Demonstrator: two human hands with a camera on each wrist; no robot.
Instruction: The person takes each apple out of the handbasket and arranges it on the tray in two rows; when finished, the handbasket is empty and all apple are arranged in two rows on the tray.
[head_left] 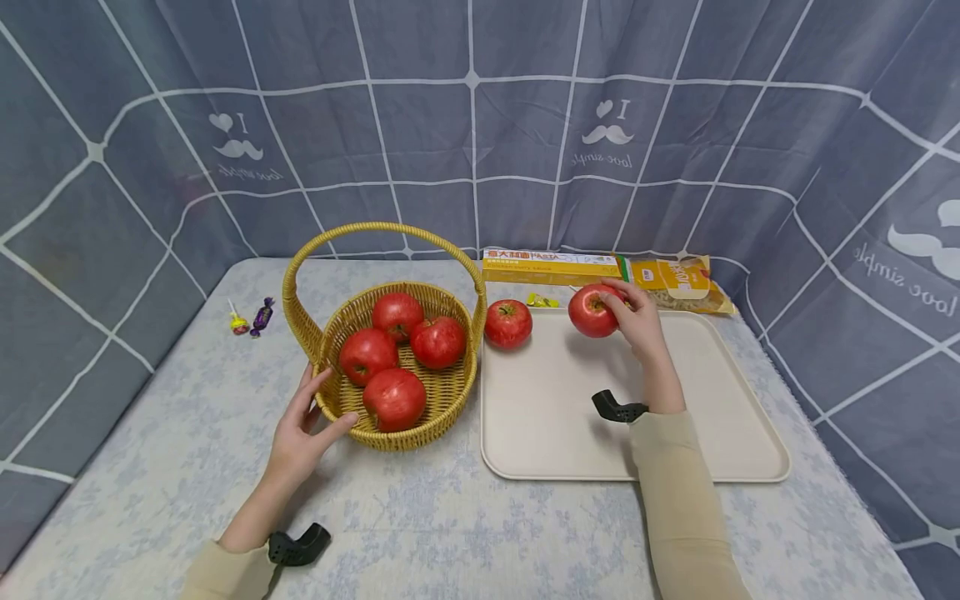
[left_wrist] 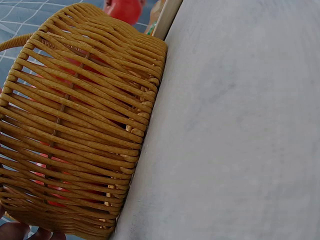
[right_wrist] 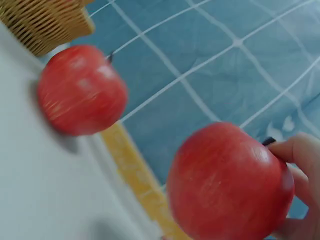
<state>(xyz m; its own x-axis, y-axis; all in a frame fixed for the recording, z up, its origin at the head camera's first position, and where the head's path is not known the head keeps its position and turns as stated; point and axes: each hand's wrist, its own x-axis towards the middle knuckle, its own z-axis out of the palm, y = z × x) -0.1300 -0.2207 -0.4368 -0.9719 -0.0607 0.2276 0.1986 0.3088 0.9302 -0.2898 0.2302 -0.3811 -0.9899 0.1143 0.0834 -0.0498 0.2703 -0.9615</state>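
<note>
My right hand (head_left: 636,317) holds a red apple (head_left: 590,312) by its side above the back part of the beige tray (head_left: 555,442). In the right wrist view, this apple (right_wrist: 227,182) hangs over the tray's edge, with fingertips near its dark stem. A second apple (head_left: 508,324) sits at the tray's back left corner. My left hand (head_left: 296,437) grips the near left rim of a woven basket (head_left: 408,439), thumb and forefinger at the rim. Several red apples (head_left: 395,400) lie inside the basket; its wall (left_wrist: 85,115) fills the left half of the left wrist view.
Behind the tray lie a yellow pasta box (head_left: 551,268), a yellow food packet (head_left: 678,283) and a small yellow candy (head_left: 542,301). A lollipop (head_left: 238,322) and a purple wrapped candy (head_left: 262,317) lie left of the basket. The basket's tall handle (head_left: 386,227) arches upward. A checked curtain (head_left: 420,133) encloses the table.
</note>
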